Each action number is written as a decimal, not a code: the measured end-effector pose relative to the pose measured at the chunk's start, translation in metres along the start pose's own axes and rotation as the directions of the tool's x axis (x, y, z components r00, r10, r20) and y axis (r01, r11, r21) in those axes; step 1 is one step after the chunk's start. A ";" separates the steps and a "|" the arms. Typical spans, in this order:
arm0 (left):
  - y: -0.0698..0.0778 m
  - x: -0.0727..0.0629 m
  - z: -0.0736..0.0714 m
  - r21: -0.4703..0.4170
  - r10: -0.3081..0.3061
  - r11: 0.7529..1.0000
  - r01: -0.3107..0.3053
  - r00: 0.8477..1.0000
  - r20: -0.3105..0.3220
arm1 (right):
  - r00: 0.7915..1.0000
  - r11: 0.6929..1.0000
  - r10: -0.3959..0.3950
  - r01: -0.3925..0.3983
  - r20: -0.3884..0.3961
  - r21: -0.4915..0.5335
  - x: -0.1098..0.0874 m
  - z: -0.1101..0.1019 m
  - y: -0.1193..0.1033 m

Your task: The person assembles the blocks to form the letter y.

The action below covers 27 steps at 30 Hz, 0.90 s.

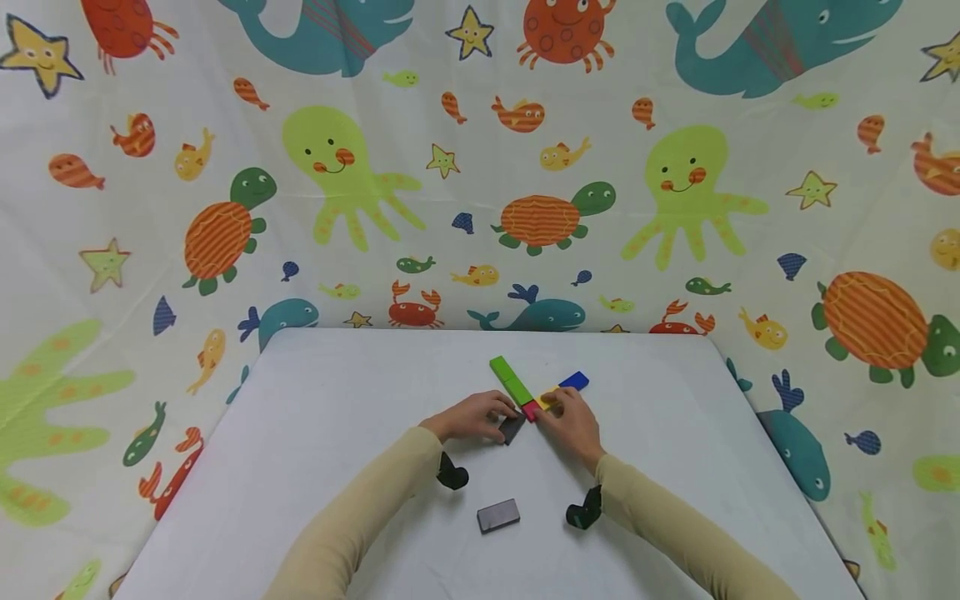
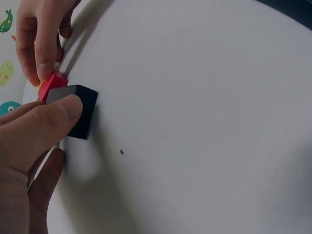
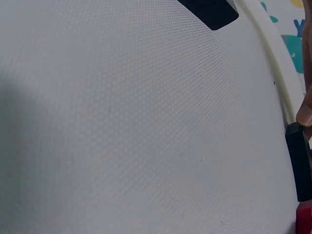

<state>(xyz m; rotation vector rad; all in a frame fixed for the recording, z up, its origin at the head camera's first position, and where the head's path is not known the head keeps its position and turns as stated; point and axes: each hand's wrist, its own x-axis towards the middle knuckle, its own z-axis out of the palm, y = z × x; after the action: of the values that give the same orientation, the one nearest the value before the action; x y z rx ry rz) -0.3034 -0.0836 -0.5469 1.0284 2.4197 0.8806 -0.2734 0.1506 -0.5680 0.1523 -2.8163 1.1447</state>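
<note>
My left hand point(image 1: 476, 417) pinches a dark grey block point(image 1: 512, 427), its thumb laid along the block in the left wrist view. That block meets a red block point(image 1: 529, 410) at the joint of a cross-like layout. My right hand point(image 1: 573, 427) pinches around the red block, with fingertips also close to a yellow block point(image 1: 550, 400) that they partly cover. Green blocks point(image 1: 510, 379) run from the red one up to the left. A blue block point(image 1: 575, 381) lies beyond the yellow, up to the right. In the right wrist view the dark block point(image 3: 298, 161) touches the red one point(image 3: 304, 219).
A second grey block point(image 1: 498, 517) lies alone nearer the front of the white table point(image 1: 337, 400), between the forearms. Behind the table hangs a cloth point(image 1: 450, 208) printed with sea animals. Black wrist cameras point(image 1: 452, 472) hang close above the tabletop.
</note>
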 end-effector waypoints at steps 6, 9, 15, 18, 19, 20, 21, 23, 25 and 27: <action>-0.002 0.000 0.000 -0.011 0.002 1.000 -0.002 1.000 0.001 | 1.000 1.000 -0.002 0.002 0.004 0.007 0.000 0.000 -0.001; 0.000 0.001 -0.001 -0.011 -0.005 1.000 0.005 1.000 0.013 | 1.000 1.000 0.001 -0.001 0.007 0.003 0.000 0.000 0.000; 0.003 0.001 -0.001 0.008 -0.030 1.000 0.030 0.999 0.031 | 1.000 1.000 -0.007 0.007 0.009 -0.006 0.000 -0.001 0.000; 0.004 0.001 -0.002 0.026 -0.034 0.999 0.033 0.999 0.038 | 1.000 1.000 -0.006 0.007 0.012 -0.008 -0.001 -0.001 -0.001; 0.004 0.001 -0.003 0.030 -0.035 0.999 0.033 0.999 0.040 | 1.000 1.000 -0.005 0.005 0.013 -0.008 -0.001 0.000 -0.001; 0.004 0.000 -0.003 0.037 -0.033 0.999 0.031 0.999 0.043 | 1.000 1.000 -0.003 0.003 0.013 -0.006 -0.001 0.000 -0.001; 0.004 0.000 -0.003 0.042 -0.028 0.999 0.026 0.999 0.043 | 1.000 1.000 -0.002 0.002 0.013 -0.003 -0.001 0.000 -0.001; 0.004 0.000 -0.004 0.048 -0.018 0.999 0.016 0.999 0.045 | 1.000 1.000 0.001 -0.001 0.013 0.003 -0.001 0.000 -0.001; 0.004 0.000 -0.004 0.052 -0.004 0.999 0.002 0.999 0.046 | 1.000 1.000 0.002 -0.003 0.015 0.006 -0.001 -0.001 -0.001; 0.005 0.000 -0.004 0.056 0.007 0.998 -0.009 0.999 0.045 | 1.000 1.000 0.003 -0.003 0.015 0.007 -0.001 -0.001 -0.001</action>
<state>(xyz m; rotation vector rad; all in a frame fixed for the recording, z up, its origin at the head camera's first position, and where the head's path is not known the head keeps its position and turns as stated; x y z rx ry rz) -0.3036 -0.0824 -0.5406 1.0675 2.4172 0.7875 -0.2724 0.1505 -0.5666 0.1576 -2.8262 1.1592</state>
